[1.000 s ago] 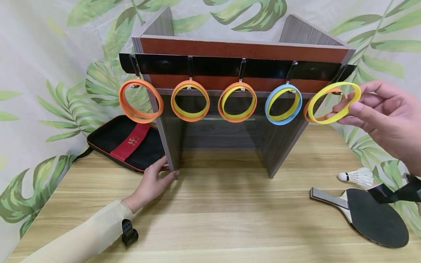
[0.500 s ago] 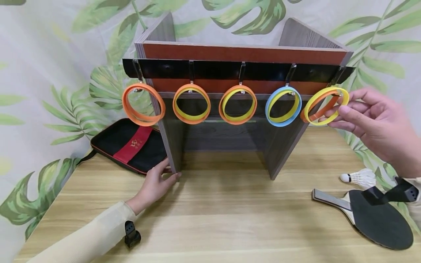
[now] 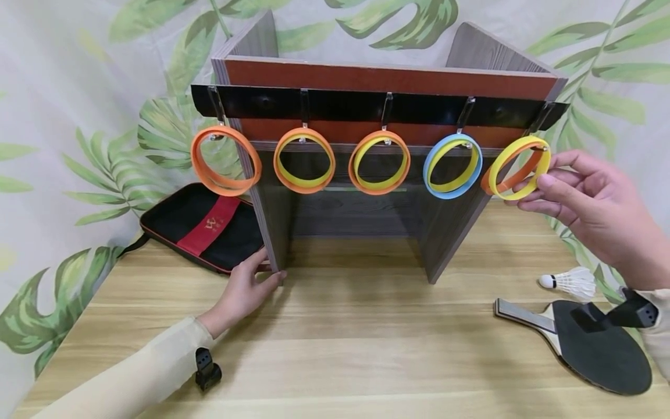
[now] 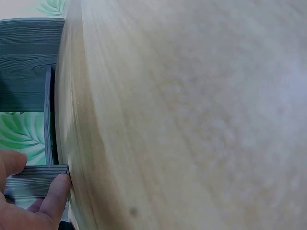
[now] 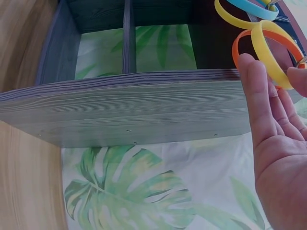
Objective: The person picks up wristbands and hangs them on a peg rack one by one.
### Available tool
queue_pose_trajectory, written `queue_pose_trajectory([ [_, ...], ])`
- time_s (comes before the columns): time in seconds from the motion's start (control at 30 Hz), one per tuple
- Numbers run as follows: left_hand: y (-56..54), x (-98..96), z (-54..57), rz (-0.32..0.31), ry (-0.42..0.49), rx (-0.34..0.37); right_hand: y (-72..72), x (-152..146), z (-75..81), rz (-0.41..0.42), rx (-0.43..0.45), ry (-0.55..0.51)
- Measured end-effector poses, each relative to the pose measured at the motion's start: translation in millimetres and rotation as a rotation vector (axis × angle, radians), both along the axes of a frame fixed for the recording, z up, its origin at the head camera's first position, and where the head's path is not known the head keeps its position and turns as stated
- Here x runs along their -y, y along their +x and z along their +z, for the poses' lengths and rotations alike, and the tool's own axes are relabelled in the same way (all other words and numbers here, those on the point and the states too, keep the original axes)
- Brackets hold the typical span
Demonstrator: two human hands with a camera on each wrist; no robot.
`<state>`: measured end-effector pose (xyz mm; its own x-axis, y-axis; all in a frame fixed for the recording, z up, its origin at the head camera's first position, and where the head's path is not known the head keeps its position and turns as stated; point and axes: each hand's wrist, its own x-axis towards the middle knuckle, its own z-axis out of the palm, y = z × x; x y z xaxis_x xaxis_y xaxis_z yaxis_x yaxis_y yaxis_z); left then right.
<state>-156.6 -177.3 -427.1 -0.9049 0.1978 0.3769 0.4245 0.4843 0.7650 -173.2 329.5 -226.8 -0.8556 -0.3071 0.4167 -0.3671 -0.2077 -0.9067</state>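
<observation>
My right hand (image 3: 591, 198) pinches a yellow silicone wristband (image 3: 497, 174) by its lower right side, thumb in front and fingers behind. The hook tip at the far right end of the rack shows inside the band's top. An orange wristband (image 5: 235, 50) hangs on that hook right behind it. My left hand (image 3: 243, 297) grips the front lower edge of the left side panel (image 4: 33, 179) of a grey wood-grain stand (image 3: 272, 221), with thumb and fingers on either side. Orange, yellow and blue wristbands (image 3: 452, 192) hang in pairs from the other hooks.
A black bar (image 3: 345, 105) with the hooks crosses the stand's brown front board (image 3: 392, 75). Behind the left hand lies a black case with a red stripe (image 3: 209, 227). A shuttlecock (image 3: 570, 282) and a table tennis bat (image 3: 597, 349) lie at the right.
My right hand has moved left and a little down with the yellow wristband, bringing it over the tip of the far right hook. My left hand has stayed on the panel.
</observation>
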Motion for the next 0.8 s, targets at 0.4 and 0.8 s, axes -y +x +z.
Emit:
queue_pose_trajectory([
  [0.4,2.7,5.9,5.2,0.014,-0.021,0.015,2.7,4.0,-7.7,0.188,-0.003,-0.028],
  [0.8,12.7,11.8,26.4,-0.069,-0.165,0.143,15.6,18.0,-35.7,0.127,0.0,0.244],
])
